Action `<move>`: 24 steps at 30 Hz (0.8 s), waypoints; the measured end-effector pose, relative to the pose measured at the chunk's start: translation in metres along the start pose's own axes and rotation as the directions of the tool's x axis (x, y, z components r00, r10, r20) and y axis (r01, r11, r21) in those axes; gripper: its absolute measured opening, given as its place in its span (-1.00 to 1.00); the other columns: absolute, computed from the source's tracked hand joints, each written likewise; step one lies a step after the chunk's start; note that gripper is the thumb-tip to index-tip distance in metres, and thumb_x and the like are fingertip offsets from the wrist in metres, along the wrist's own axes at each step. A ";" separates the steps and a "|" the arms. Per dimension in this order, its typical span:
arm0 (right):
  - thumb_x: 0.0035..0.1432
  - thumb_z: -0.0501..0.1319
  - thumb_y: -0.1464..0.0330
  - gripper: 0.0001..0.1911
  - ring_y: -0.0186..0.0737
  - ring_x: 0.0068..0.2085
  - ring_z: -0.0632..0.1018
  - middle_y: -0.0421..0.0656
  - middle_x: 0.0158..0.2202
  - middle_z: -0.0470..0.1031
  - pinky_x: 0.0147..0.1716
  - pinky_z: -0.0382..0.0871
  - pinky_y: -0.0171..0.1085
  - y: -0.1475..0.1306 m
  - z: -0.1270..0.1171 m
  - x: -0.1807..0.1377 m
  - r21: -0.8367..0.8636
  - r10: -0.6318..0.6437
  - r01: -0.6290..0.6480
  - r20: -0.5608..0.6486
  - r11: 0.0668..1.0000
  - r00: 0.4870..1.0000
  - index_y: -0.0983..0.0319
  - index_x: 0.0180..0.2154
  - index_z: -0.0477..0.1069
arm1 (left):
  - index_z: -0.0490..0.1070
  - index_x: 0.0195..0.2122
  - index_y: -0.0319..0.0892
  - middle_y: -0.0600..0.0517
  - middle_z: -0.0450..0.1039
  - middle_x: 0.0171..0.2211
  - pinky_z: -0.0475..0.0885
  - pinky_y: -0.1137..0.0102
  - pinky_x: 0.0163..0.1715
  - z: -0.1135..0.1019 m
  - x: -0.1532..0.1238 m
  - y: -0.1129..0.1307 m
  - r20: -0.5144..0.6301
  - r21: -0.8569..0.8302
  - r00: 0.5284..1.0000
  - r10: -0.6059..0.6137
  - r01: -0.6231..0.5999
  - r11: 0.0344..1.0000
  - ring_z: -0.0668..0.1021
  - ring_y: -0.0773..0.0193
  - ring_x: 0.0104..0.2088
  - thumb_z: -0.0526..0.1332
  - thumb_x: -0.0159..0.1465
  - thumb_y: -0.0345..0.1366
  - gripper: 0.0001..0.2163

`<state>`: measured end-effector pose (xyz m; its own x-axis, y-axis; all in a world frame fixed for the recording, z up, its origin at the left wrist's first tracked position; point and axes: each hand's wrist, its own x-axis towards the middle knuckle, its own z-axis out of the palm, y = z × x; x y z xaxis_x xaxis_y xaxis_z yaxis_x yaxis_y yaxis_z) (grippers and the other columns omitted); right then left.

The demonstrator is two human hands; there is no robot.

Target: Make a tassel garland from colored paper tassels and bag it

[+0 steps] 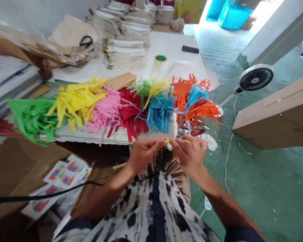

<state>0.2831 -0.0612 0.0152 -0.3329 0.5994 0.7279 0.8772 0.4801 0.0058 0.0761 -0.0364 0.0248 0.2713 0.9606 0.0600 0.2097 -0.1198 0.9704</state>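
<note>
Between my two hands runs a narrow yellow paper strip (167, 141), pinched from both sides in front of the table edge. My left hand (144, 153) has thumb and forefinger closed on it. Close beside it, my right hand (190, 153) grips the strip too, with some yellow showing among its fingers. Just beyond lie piles of fringed tissue paper: green (35, 114), yellow (78, 97), pink (107, 111), dark red (131, 111), blue (160, 111) and orange (200, 107).
Stacked cream bundles (127, 50), a tape roll (160, 60), a dark phone-like bar (190, 49) and black-handled scissors (86, 42) lie farther back. A fan (256, 79) and a cardboard box (275, 114) stand right. Printed cards (63, 174) sit in an open carton below left.
</note>
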 end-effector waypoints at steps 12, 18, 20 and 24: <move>0.24 0.42 0.45 -0.72 -0.15 -0.19 0.65 -0.34 -0.28 0.73 -0.13 0.28 -0.05 -0.005 -0.007 0.046 0.145 -0.023 0.052 -0.194 0.988 0.981 -0.04 -0.07 0.61 | 0.58 -0.35 -0.22 0.02 0.57 -0.41 0.51 0.48 -0.36 -0.005 0.007 0.004 0.474 -0.707 0.832 -0.287 0.554 0.440 0.61 0.35 -0.44 0.59 0.08 -0.12 -0.68; 0.29 0.37 0.38 -0.93 -0.16 -0.22 0.61 -0.23 -0.35 0.66 -0.15 0.43 -0.10 -0.019 -0.003 0.066 0.599 0.310 -0.297 0.085 0.744 0.947 0.09 -0.27 0.64 | 0.60 -0.42 -0.23 0.03 0.58 -0.26 0.47 0.48 -0.18 -0.005 0.006 0.011 0.071 -0.743 0.978 -0.195 0.182 0.644 0.59 0.36 -0.27 0.60 0.06 -0.21 -0.75; 0.27 0.38 0.36 -0.93 -0.18 -0.23 0.59 -0.21 -0.36 0.64 -0.20 0.46 -0.15 -0.020 -0.001 0.068 0.679 0.384 -0.396 0.179 0.618 0.906 0.11 -0.30 0.64 | 0.62 -0.41 -0.21 0.02 0.58 -0.12 0.45 0.46 -0.06 -0.006 0.008 0.014 -0.010 -0.702 0.990 -0.143 0.095 0.706 0.60 0.31 -0.13 0.58 0.08 -0.25 -0.79; 0.25 0.40 0.34 -0.94 -0.21 -0.26 0.57 -0.20 -0.35 0.61 -0.20 0.45 -0.19 -0.017 0.002 0.069 0.762 0.443 -0.464 0.260 0.451 0.858 0.13 -0.31 0.65 | 0.58 -0.44 -0.22 0.01 0.60 -0.22 0.44 0.42 -0.12 -0.006 0.012 0.021 0.014 -0.682 0.986 -0.166 0.131 0.719 0.59 0.30 -0.21 0.57 0.11 -0.21 -0.76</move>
<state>0.2443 -0.0263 0.0638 0.0131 0.8936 0.4487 0.2861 0.4266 -0.8580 0.0780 -0.0257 0.0476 0.2459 0.9635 -0.1055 -0.4543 0.2107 0.8656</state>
